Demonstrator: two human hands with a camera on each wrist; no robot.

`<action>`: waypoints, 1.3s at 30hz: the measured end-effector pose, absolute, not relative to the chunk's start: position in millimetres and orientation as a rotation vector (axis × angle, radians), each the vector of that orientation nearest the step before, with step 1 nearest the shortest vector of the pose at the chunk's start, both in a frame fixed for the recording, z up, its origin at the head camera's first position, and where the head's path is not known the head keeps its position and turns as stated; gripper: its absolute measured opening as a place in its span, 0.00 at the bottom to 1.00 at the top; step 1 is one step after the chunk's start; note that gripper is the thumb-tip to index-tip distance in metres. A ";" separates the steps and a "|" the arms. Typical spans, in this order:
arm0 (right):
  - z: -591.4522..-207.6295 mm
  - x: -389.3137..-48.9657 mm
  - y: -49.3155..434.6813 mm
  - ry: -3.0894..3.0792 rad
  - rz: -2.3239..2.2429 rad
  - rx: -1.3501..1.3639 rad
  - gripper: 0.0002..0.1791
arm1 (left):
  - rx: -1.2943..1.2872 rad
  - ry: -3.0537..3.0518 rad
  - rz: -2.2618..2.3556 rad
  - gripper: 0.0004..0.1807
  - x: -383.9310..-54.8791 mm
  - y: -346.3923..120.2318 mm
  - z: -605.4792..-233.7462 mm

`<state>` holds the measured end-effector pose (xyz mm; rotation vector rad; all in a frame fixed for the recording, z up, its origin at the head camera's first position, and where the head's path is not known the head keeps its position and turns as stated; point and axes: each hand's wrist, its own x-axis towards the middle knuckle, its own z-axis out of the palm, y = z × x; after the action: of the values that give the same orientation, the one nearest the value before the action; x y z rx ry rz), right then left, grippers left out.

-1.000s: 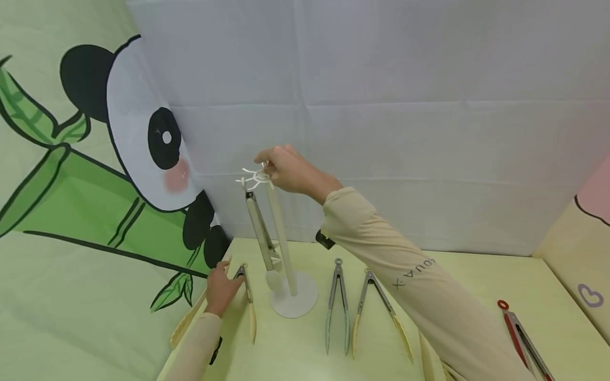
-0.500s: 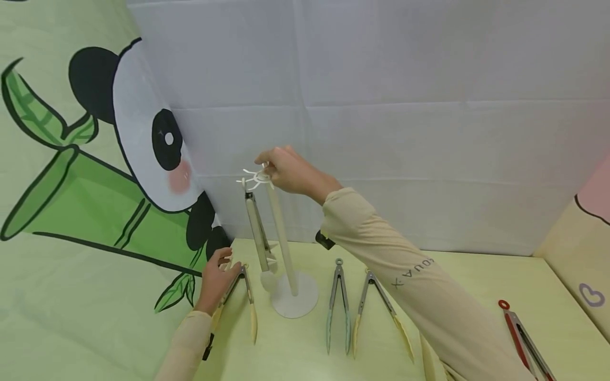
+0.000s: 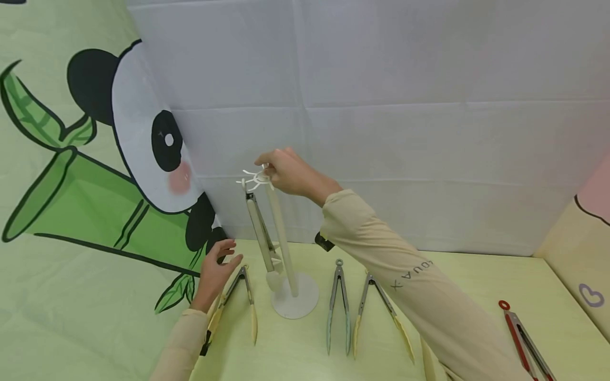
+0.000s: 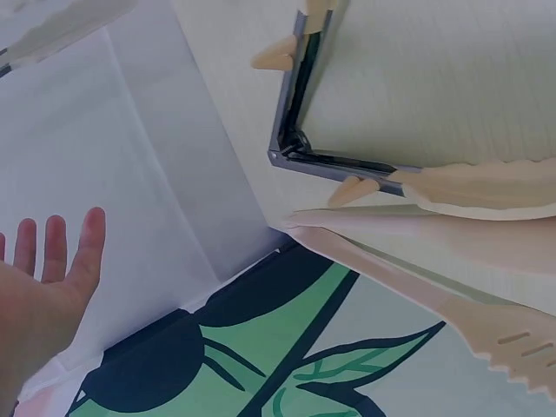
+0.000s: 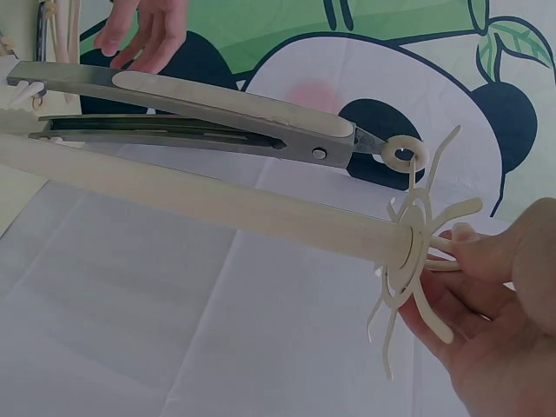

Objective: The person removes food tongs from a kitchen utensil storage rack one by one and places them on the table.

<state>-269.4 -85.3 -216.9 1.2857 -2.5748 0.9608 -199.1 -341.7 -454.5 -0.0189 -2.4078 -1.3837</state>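
Note:
Near the top of a cream utensil stand [image 3: 286, 251], my right hand [image 3: 297, 173] pinches the hooks of the hook ring [image 5: 417, 252] between thumb and fingers. From one hook on the opposite side hangs a pair of metal tongs [image 5: 243, 111] with cream grips, suspended by its ring. My left hand [image 3: 214, 272] holds nothing; its fingers are extended in the left wrist view. It hovers beside yellow-tipped tongs [image 3: 253, 309] that lie spread on the table, left of the stand's round base [image 3: 305, 299]. The left forearm overlaps part of them in the head view.
Right of the base lie green-tipped tongs [image 3: 339, 283] and another yellow-tipped pair [image 3: 362, 301]. Red tongs [image 3: 516, 333] lie at the far right. A beige utensil with a slotted, toothed end [image 4: 504, 334] shows in the left wrist view. A panda-printed cloth [image 3: 138, 132] borders the left.
My left hand has shifted left and slightly up, away from the spread tongs, its fingers opening out. The hanging tongs sway a little. My right hand stays on the hook ring.

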 end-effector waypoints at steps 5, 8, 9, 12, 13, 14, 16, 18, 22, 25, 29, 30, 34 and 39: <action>-217.8 -270.6 -84.5 -2.573 0.958 1.287 0.18 | -0.069 -2.360 -1.483 0.23 -188.4 -326.9 -431.9; -218.1 -271.1 -84.2 -2.572 0.958 1.285 0.18 | -0.111 -2.314 -1.554 0.24 -192.7 -329.2 -434.8; -218.4 -271.5 -84.2 -2.572 0.956 1.284 0.18 | -0.131 -2.296 -1.575 0.25 -195.0 -330.7 -436.9; -218.6 -271.9 -83.8 -2.569 0.955 1.282 0.18 | -0.204 -2.243 -1.643 0.25 -200.3 -332.9 -439.7; -218.6 -271.9 -83.6 -2.570 0.956 1.283 0.18 | -0.228 -2.229 -1.665 0.25 -200.2 -331.6 -437.9; -218.5 -272.0 -83.4 -2.569 0.954 1.282 0.18 | -0.253 -2.215 -1.685 0.25 -200.5 -330.5 -436.5; -218.6 -272.2 -83.0 -2.564 0.944 1.282 0.18 | -0.294 -2.195 -1.720 0.25 -201.2 -328.7 -434.2; -218.7 -272.5 -82.7 -2.560 0.936 1.282 0.18 | -0.321 -2.185 -1.748 0.26 -201.6 -327.1 -432.0; -219.3 -273.3 -82.6 -2.548 0.922 1.281 0.18 | -0.355 -2.178 -1.787 0.27 -202.4 -324.7 -428.8; -219.3 -273.0 -82.6 -2.550 0.918 1.277 0.18 | -0.385 -2.175 -1.798 0.28 -203.0 -322.7 -426.6; -219.1 -272.0 -82.7 -2.566 0.920 1.272 0.18 | -0.442 -2.181 -1.785 0.28 -204.3 -320.3 -424.3; -219.2 -271.8 -82.7 -2.566 0.917 1.273 0.18 | -0.454 -2.181 -1.787 0.29 -204.8 -319.7 -423.7; -219.5 -271.4 -82.8 -2.561 0.912 1.278 0.18 | -0.468 -2.190 -1.823 0.31 -206.7 -316.7 -420.5; -219.4 -270.8 -82.6 -2.551 0.915 1.286 0.18 | -0.434 -2.245 -1.853 0.33 -209.8 -313.1 -418.3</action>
<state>-270.8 -82.6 -219.4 1.2862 -2.5510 0.9150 -209.8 -313.1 -418.3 -0.4340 -2.2450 -1.8529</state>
